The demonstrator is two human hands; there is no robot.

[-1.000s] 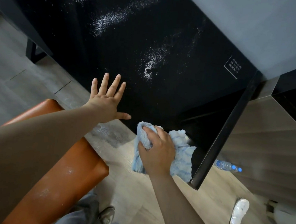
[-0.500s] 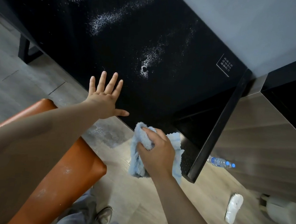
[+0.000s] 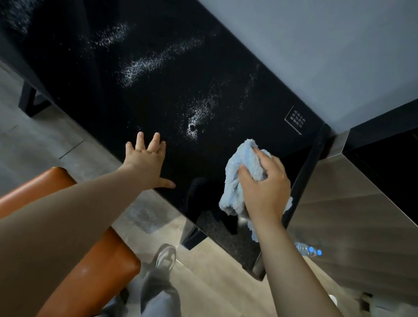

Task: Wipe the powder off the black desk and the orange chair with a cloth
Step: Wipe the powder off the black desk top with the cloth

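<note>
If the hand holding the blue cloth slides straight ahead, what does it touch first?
Probably the scattered white powder on the shiny black desk, just beyond the right hand and its fluffy light-blue cloth. Nothing solid shows before the grey wall.

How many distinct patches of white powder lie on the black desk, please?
3: a small far patch of white powder, a long streak mid-desk, a dense patch beyond the left hand. Fainter dusting may hide more.
</note>
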